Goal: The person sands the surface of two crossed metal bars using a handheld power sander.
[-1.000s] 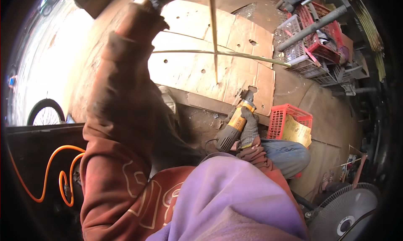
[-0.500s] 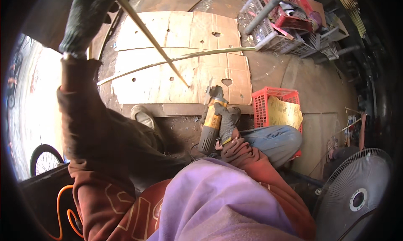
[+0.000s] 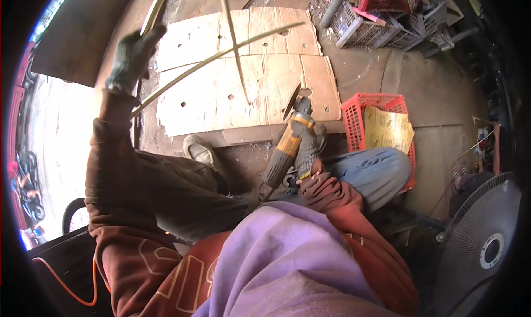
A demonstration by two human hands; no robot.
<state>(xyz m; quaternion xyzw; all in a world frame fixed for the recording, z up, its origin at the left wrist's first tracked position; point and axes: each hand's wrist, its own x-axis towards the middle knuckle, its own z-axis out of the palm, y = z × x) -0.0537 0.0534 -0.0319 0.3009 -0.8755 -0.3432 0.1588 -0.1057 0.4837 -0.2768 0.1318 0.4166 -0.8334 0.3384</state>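
Observation:
My right hand point(image 3: 305, 145), in a grey glove, wraps round a yellow and dark angle grinder point(image 3: 287, 143). The grinder's thin disc point(image 3: 292, 101) points up over the near edge of the cardboard point(image 3: 199, 107). My left hand point(image 3: 131, 60), gloved too, reaches out at the far left, its fingers stretched out and the thumb apart. A pale strip point(image 3: 156, 10) runs up from beside its fingertips; whether they touch it is unclear. Two long thin bars cross on the cardboard: one slanting bar point(image 3: 193, 68) and one nearly upright bar point(image 3: 228, 13).
Right of my knee stands a red plastic crate point(image 3: 348, 118) with a yellowish paper sack point(image 3: 390, 130). Grey and red crates point(image 3: 381, 32) are piled at the back right. A fan point(image 3: 481, 250) is at the lower right, an orange cable point(image 3: 66, 286) at the lower left.
My left hand has come away from the bar beside it, which now stands farther right. The crossing bar has tilted, its far end higher. The grinder stays in my right hand; the view has shifted.

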